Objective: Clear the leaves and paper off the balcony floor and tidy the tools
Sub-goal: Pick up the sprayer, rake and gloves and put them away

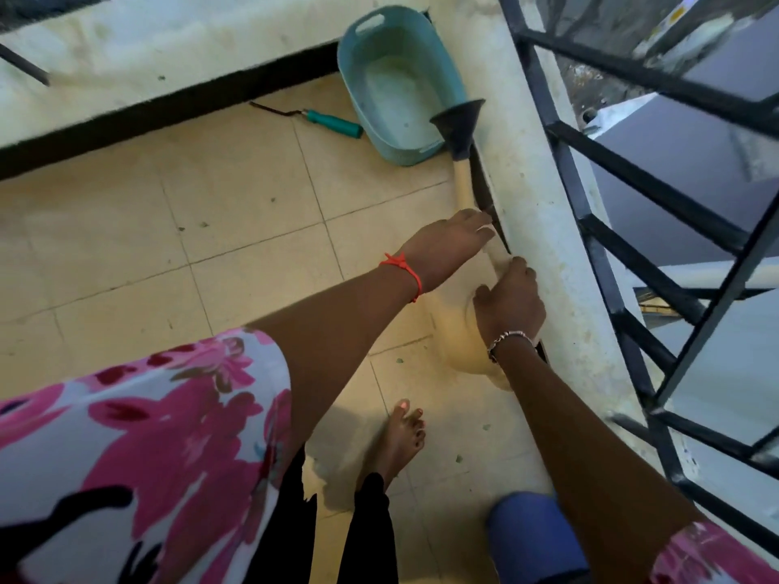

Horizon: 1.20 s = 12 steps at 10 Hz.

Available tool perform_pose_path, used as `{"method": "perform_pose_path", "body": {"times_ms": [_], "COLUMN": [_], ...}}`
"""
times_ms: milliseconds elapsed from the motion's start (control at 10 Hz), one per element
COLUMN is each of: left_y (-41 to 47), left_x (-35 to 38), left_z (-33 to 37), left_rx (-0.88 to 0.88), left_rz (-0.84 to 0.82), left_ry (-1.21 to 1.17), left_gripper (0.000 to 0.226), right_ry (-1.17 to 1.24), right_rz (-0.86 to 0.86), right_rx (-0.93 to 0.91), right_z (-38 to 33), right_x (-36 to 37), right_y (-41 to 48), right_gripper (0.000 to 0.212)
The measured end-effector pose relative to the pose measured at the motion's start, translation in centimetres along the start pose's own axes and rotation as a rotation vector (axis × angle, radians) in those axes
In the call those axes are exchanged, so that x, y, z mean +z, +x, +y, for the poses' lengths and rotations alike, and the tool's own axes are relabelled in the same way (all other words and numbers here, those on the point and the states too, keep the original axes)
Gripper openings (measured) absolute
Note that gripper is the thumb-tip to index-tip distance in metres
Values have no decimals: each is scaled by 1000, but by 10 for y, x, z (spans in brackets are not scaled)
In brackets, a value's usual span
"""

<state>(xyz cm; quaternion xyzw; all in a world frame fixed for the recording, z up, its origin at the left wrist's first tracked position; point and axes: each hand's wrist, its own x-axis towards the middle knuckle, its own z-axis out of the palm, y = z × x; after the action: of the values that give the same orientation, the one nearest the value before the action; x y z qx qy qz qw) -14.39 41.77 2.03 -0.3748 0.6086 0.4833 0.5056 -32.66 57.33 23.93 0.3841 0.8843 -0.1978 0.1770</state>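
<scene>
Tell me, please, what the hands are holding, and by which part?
The plunger, by its wooden handle: the right hand grips the free end, the left hand lies over the middle; whether it grips cannot be told.

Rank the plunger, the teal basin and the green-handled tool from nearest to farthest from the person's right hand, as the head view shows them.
1. plunger: its handle lies along the foot of the side wall, touched by the right hand.
2. teal basin: ahead, in the corner.
3. green-handled tool: left of the basin, on the floor by the far wall.
</scene>
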Motion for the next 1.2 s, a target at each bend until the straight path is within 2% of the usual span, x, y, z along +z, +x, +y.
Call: {"method": "perform_pose_path", "body": {"times_ms": [100, 200, 300, 400, 700, 800, 900, 1000, 1100, 1200], "left_y": [-52, -119, -169, -178, -230, -283, -347, -422, -504, -569], "left_x": [-24, -74, -140, -197, -394, -459, -512, -553, -584, -596], "left_z": [48, 208, 360, 353, 327, 318, 303, 280, 251, 224], "left_rx": [166, 1049, 1236, 1191, 979, 856, 704, 599, 396, 267], "left_rz": [-139, 17, 116, 320, 692, 798, 952, 1209, 1352, 1432], "left_ry": [-216, 819, 1310, 1442, 1136, 1061, 1080, 1169, 1122, 882], "left_gripper": [59, 53, 47, 46, 41, 40, 39, 36, 36, 29], "right_ry": [-36, -96, -160, -274, -549, -664, -654, -571, -510, -494], "right_rz": [26, 9, -25, -60, -187, -195, -190, -200, -231, -280], "right_rx": [-48, -139, -275, -454, -1039, -1263, -1412, -1496, -1664, -1838], "right_z": [-29, -68, -117, -172, -369, -438, -497, -543, -578, -599], "right_x": [-1, 0, 4, 11, 35, 27, 7, -16, -45, -77], "right_y": [5, 7, 2, -12, -103, -162, -235, -310, -386, -445], "right_gripper": [64, 68, 64, 62, 56, 50, 41, 35, 35, 32]}}
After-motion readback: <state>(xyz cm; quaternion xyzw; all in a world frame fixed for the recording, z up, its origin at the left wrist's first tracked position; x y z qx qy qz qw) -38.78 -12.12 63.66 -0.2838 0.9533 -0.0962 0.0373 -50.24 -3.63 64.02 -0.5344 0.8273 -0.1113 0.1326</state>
